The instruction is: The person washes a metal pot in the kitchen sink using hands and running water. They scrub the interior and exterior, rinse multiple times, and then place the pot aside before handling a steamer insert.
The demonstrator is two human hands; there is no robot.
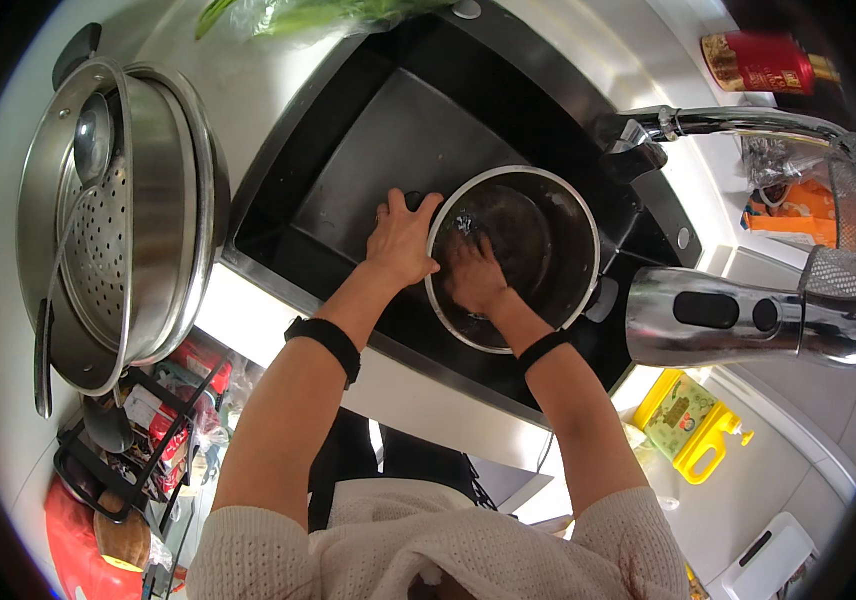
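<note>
A round metal pot (540,225) stands in the right part of a black sink (413,142), with dark liquid or a wet dark surface inside. My left hand (398,236) is at the pot's left side, fingers spread around its side handle and the thumb at the rim. My right hand (474,274) reaches down inside the pot, its fingers partly blurred near the left inner wall; whether it holds anything cannot be told. Right of the pot is a chrome faucet head (713,319) on a hose.
Steel pans and a perforated steamer (101,247) with a ladle (94,139) stand at the left. Bagged green vegetables (308,15) lie beyond the sink. A yellow pump bottle (690,424) stands at right, below the faucet head. A black rack (135,450) holds packets at lower left.
</note>
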